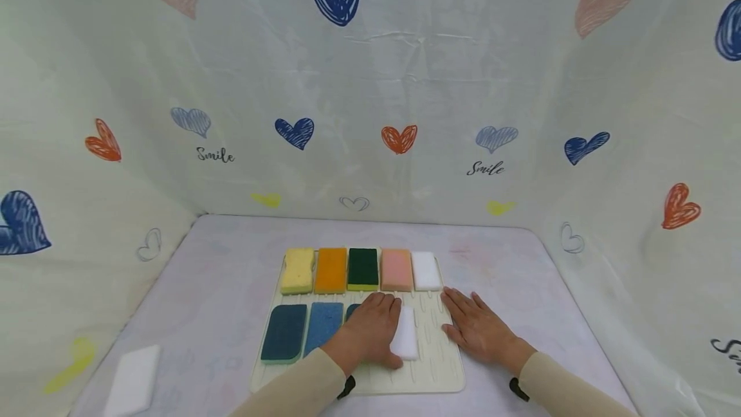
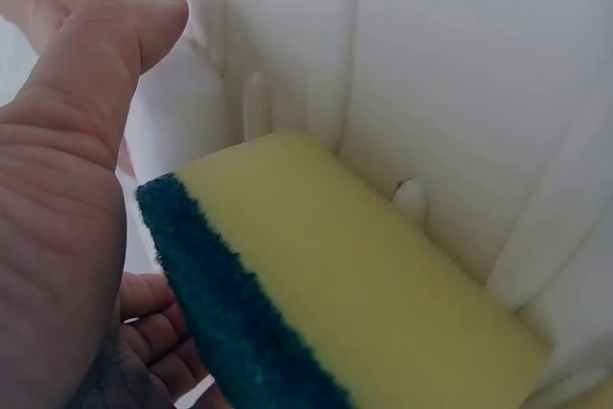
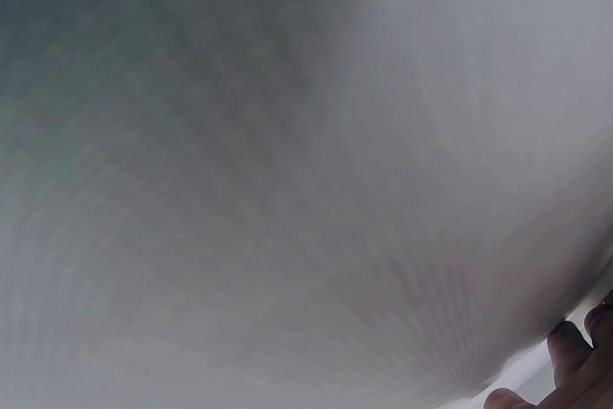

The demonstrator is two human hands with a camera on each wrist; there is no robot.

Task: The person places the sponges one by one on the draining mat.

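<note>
My left hand (image 1: 370, 330) reaches over the lower row of sponges on a ridged cream mat (image 1: 437, 340). It holds a white sponge (image 1: 408, 334) between the fingers at the far end and the thumb at the near end. Just left of it, the hand mostly covers a dark sponge; in the left wrist view a yellow sponge with a dark green scouring side (image 2: 354, 265) lies beside the palm. My right hand (image 1: 477, 327) rests with fingers extended at the mat's right edge. Only its fingertips (image 3: 572, 352) show in the right wrist view, which is mostly blurred.
Along the back row sit a pale yellow sponge (image 1: 298, 271), an orange one (image 1: 330, 270), a dark green one (image 1: 363, 268), a pink one (image 1: 397, 269) and a white one (image 1: 426, 271). Two blue sponges (image 1: 283, 333) lie front left. Another white block (image 1: 133, 379) lies off the mat.
</note>
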